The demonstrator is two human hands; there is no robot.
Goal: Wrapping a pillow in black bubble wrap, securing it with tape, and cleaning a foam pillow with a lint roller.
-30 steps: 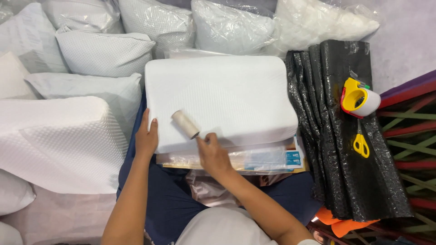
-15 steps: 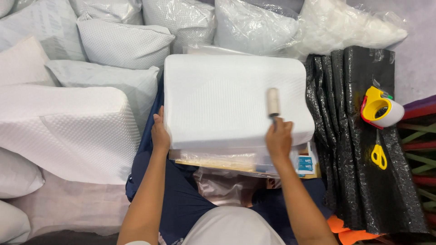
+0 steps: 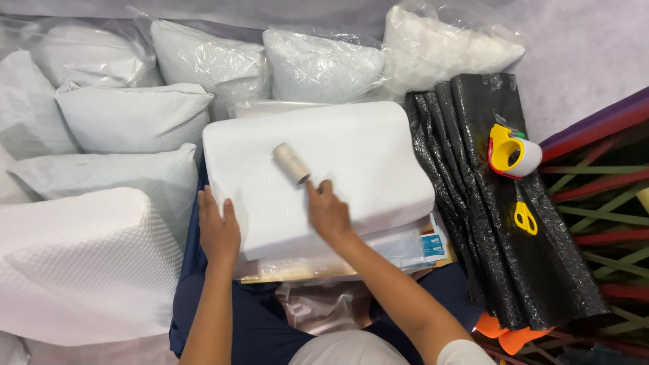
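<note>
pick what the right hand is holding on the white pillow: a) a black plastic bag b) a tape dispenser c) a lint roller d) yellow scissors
c: the right hand grips the handle of a lint roller lying on the white pillow; the scissors and tape dispenser lie on the black bags.

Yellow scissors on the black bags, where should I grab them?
Take the yellow scissors by their looped handles, coming straight down from above. They lie flat on the black plastic bags, so the loops face up, free to hook; the blades are too dark to see well.
</note>
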